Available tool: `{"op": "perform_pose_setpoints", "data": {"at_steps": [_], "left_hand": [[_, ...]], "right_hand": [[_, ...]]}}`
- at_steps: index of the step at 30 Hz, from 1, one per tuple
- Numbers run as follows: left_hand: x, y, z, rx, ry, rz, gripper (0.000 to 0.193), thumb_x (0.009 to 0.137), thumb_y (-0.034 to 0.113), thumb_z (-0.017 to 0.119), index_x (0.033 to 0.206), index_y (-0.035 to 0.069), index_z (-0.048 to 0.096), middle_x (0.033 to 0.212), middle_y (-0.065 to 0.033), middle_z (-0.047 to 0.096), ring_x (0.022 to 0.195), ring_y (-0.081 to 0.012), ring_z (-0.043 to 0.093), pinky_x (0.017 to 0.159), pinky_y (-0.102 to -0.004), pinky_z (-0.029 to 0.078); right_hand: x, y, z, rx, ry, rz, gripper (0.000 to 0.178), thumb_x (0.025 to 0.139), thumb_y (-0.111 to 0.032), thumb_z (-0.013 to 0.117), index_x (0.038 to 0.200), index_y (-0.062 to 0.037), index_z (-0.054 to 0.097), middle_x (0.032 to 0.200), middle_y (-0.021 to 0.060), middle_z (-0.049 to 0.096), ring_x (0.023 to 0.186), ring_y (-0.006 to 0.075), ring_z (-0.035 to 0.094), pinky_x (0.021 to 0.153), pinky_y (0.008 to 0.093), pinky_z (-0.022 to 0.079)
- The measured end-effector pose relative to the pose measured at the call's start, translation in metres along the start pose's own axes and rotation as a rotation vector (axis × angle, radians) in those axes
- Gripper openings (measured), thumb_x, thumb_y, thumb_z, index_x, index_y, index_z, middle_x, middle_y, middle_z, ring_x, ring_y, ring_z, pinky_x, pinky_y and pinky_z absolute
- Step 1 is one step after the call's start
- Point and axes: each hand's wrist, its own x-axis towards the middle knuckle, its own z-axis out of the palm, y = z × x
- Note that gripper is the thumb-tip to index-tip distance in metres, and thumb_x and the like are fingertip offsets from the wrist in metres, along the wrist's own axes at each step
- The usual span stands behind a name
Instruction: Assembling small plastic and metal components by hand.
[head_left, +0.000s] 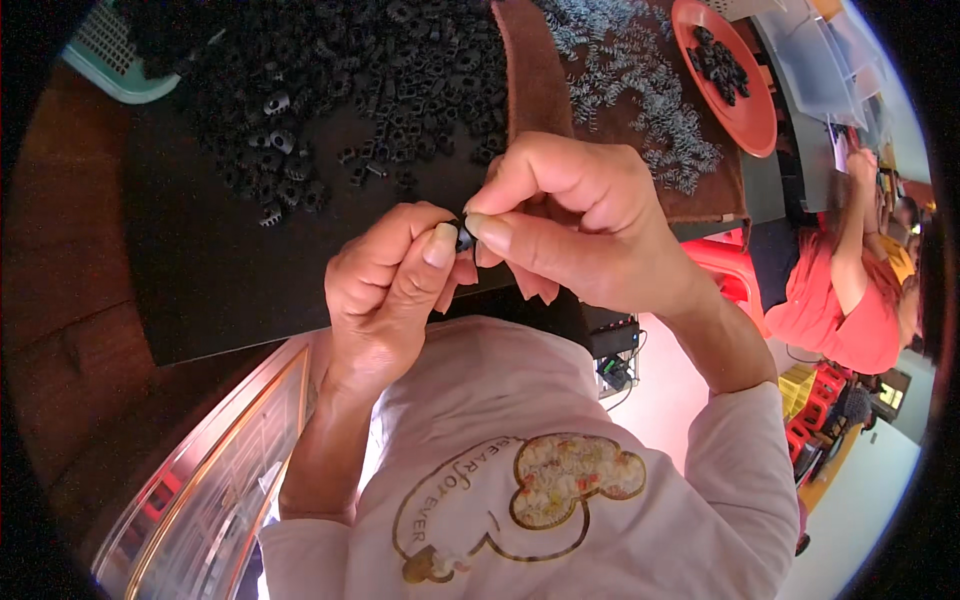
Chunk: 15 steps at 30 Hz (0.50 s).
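Observation:
A small black plastic part [463, 238] is pinched between my two hands above the table's near edge. My left hand [385, 285] is closed, thumb and forefinger pressed on one side of the part. From the other side my right hand [590, 215] grips it with thumb and forefinger, its other fingers curled beneath. The fingertips cover most of the part, so its shape is hard to make out. Beyond my hands, a wide heap of similar black parts [400, 75] covers the dark table [200, 290]. Small metal springs [625, 85] lie scattered on a brown cloth [535, 70] to the right.
An orange-red plate [755, 125] holding several black parts stands at the far right, beside a clear plastic bin [815, 65]. A pale green basket [120, 75] sits at the far left. Another person in a red shirt [840, 310] is at the right, near red stools [815, 400].

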Motion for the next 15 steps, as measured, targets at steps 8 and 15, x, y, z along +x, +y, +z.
{"op": "perform_pose_setpoints", "data": {"at_steps": [8,15], "left_hand": [[0.003,0.004,-0.002,0.027,-0.081,-0.057,0.022,0.096,0.019,0.054,0.094,-0.001,0.062,0.074,-0.0029,0.061,0.058,-0.005,0.05,0.051,-0.0191,0.041],[0.004,0.006,0.001,-0.04,-0.062,-0.108,0.024,0.096,0.021,0.053,0.095,0.0,0.064,0.074,-0.0035,0.062,0.06,-0.0061,0.053,0.054,-0.02,0.043]], "right_hand": [[0.006,-0.01,-0.009,-0.095,-0.057,0.082,0.008,0.089,-0.008,0.058,0.085,-0.0015,0.057,0.067,0.002,0.062,0.051,0.0049,0.054,0.043,0.0198,0.042],[0.008,-0.008,-0.01,-0.133,-0.053,0.114,0.011,0.09,-0.011,0.06,0.087,-0.0004,0.058,0.067,0.0014,0.061,0.052,0.0039,0.053,0.044,0.0197,0.042]]}}
